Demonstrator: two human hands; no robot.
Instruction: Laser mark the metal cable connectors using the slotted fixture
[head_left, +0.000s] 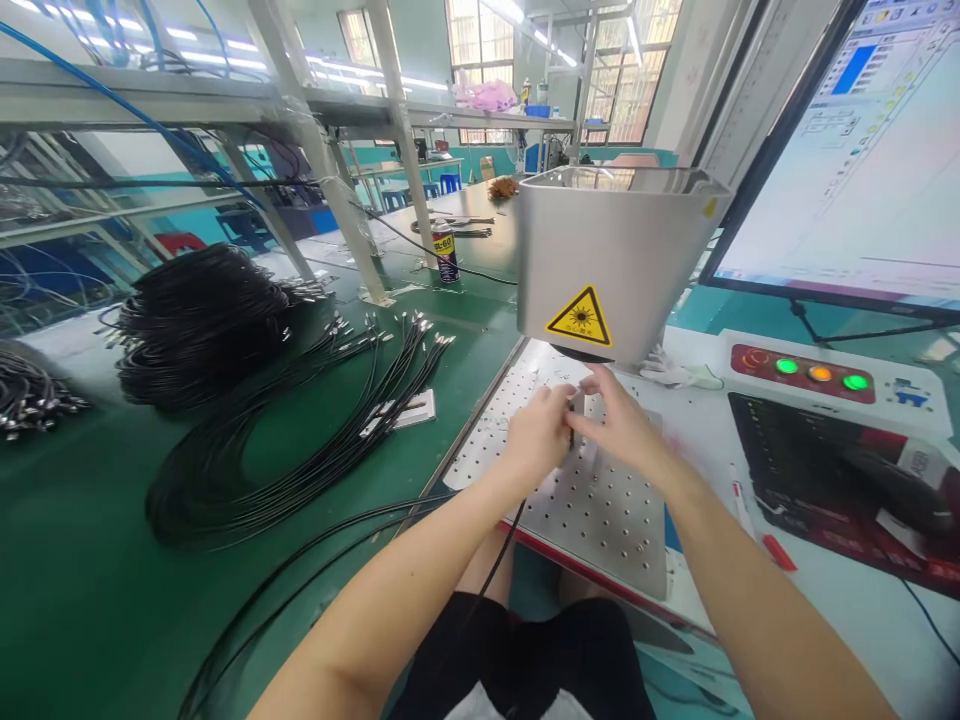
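Observation:
Both of my hands meet over the perforated metal plate (622, 535), under the grey laser head (607, 260) with its yellow warning sign. My left hand (541, 425) is closed around the end of a black cable (504, 550), which hangs down from it toward my lap. My right hand (619, 415) is beside it, with thumb and index finger pinched at the same spot, near a small metal block (577, 405). The fingertips partly cover the cable end, and what my right fingers grip is too small to make out.
Coiled black cables (195, 490) lie on the green table at left, beside a taller cable stack (202, 330). A spray can (445, 252) stands behind. At right are a button panel (802, 372), monitor (862, 170), mouse (900, 485) and red-capped marker (778, 552).

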